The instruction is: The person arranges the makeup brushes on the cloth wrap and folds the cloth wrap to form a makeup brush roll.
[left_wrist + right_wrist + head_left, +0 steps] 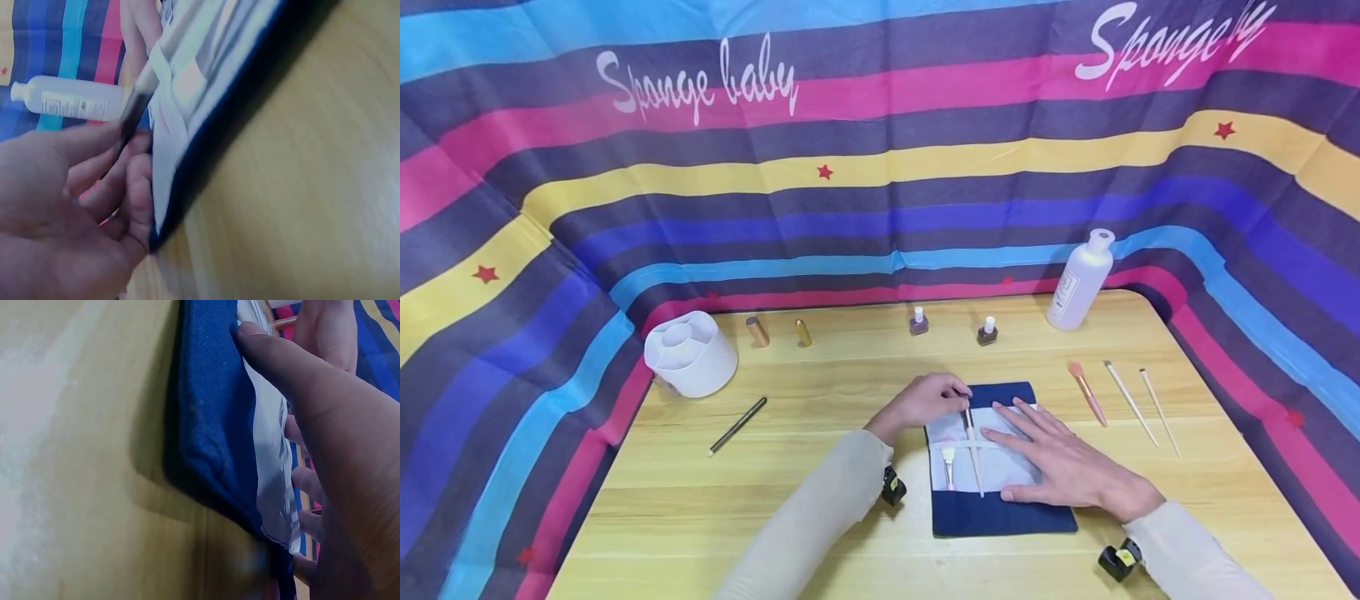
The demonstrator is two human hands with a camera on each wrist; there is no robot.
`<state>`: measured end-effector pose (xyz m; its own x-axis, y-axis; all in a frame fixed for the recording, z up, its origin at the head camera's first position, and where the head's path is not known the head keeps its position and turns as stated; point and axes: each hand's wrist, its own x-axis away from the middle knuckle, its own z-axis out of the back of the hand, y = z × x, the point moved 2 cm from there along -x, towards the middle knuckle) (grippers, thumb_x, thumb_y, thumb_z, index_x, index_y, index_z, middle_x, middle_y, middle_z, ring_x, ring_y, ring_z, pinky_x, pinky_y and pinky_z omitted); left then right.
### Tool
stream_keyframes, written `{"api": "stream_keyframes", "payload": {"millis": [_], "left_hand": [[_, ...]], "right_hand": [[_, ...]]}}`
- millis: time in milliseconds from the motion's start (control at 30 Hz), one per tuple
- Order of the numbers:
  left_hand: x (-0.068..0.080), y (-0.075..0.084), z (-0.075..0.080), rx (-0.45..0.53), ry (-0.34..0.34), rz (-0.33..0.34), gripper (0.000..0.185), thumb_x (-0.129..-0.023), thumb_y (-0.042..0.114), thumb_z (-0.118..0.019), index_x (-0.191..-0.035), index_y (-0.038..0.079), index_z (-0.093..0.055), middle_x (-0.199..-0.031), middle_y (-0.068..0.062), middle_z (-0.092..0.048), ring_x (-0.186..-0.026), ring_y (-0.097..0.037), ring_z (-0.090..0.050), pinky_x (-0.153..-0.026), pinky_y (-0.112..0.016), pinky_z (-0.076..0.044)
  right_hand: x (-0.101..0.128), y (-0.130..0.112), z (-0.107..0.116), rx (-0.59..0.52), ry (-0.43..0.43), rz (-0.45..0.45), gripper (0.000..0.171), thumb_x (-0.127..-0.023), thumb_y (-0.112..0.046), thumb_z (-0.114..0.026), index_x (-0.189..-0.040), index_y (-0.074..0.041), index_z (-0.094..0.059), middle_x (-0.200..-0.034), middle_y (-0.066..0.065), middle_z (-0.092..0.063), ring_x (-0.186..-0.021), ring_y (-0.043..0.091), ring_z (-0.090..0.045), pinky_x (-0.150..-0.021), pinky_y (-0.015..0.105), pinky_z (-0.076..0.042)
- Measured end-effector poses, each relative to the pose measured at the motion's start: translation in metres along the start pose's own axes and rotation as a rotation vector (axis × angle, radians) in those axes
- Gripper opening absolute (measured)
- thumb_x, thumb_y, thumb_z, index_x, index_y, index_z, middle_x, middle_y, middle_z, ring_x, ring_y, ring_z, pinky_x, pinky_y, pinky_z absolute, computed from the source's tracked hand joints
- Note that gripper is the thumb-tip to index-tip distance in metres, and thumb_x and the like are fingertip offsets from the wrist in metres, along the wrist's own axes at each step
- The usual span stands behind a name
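Observation:
A navy cloth brush pouch (1000, 518) with a pale grey lining lies unfolded on the table. My left hand (925, 404) pinches a white-handled makeup brush (973, 454) near its dark upper end. The handle of that brush runs down under the elastic band across the lining; the left wrist view shows it there too. Left of it, a second brush (949, 468) with a broad white head sits under the same band. My right hand (1067, 462) lies with fingers spread over the right part of the pouch, thumb at its lower navy border.
To the right lie a pink brush (1087, 394) and two thin white brushes (1131, 402). A dark pen-like stick (737, 426) and a white organizer (700, 367) are at left. Two small tubes (758, 332), two nail polish bottles (987, 332) and a white bottle (1080, 281) line the back.

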<state>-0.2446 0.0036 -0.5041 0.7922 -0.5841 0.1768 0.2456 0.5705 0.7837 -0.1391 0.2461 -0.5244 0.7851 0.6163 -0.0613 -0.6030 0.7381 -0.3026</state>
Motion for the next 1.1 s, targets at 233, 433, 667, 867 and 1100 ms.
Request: {"api": "stream_keyframes", "payload": {"millis": [233,433,667,867,1100], "left_hand": [[0.003,0.006,-0.008,-0.041,-0.084,-0.003,0.009,-0.105,0.020,-0.074,-0.108,0.016,-0.081,-0.098,0.007,-0.078,-0.083,-0.002,-0.063,-0.076,-0.019,-0.052],[0.010,0.014,-0.017,-0.220,-0.047,-0.054,0.020,-0.107,0.034,-0.073,-0.117,0.017,-0.078,-0.091,0.010,-0.072,-0.077,-0.001,-0.060,-0.079,-0.024,-0.055],[0.016,0.027,-0.033,-0.524,-0.020,0.016,0.026,-0.106,0.050,-0.070,-0.115,0.026,-0.069,-0.074,0.015,-0.061,-0.074,-0.006,-0.056,-0.089,-0.033,-0.044],[0.012,0.033,-0.035,-0.497,-0.037,0.058,0.018,-0.107,0.042,-0.070,-0.112,0.025,-0.069,-0.074,0.013,-0.062,-0.071,-0.008,-0.058,-0.085,-0.030,-0.043],[-0.001,0.024,-0.018,-0.408,0.124,0.056,0.018,-0.107,0.032,-0.068,-0.120,0.021,-0.073,-0.096,0.009,-0.076,-0.076,-0.005,-0.063,-0.079,-0.027,-0.052]], "right_hand": [[-0.001,0.001,-0.001,-0.005,-0.013,-0.010,0.082,-0.096,-0.073,-0.068,-0.164,-0.031,-0.051,-0.178,0.014,-0.034,-0.163,0.050,-0.028,-0.125,0.072,-0.028],[-0.001,0.001,-0.001,-0.002,-0.006,-0.014,0.082,-0.096,-0.073,-0.069,-0.164,-0.032,-0.050,-0.177,0.015,-0.035,-0.162,0.051,-0.029,-0.124,0.072,-0.028],[0.000,0.002,-0.002,-0.005,-0.002,-0.024,0.082,-0.095,-0.074,-0.070,-0.164,-0.034,-0.051,-0.178,0.014,-0.034,-0.163,0.050,-0.028,-0.125,0.071,-0.028],[0.002,0.003,-0.004,-0.002,0.005,-0.027,0.084,-0.095,-0.074,-0.069,-0.164,-0.031,-0.050,-0.178,0.013,-0.034,-0.163,0.049,-0.028,-0.125,0.071,-0.029],[0.002,0.004,-0.004,0.006,0.016,-0.020,0.086,-0.095,-0.074,-0.069,-0.165,-0.028,-0.050,-0.178,0.012,-0.034,-0.163,0.048,-0.029,-0.125,0.070,-0.029]]}}
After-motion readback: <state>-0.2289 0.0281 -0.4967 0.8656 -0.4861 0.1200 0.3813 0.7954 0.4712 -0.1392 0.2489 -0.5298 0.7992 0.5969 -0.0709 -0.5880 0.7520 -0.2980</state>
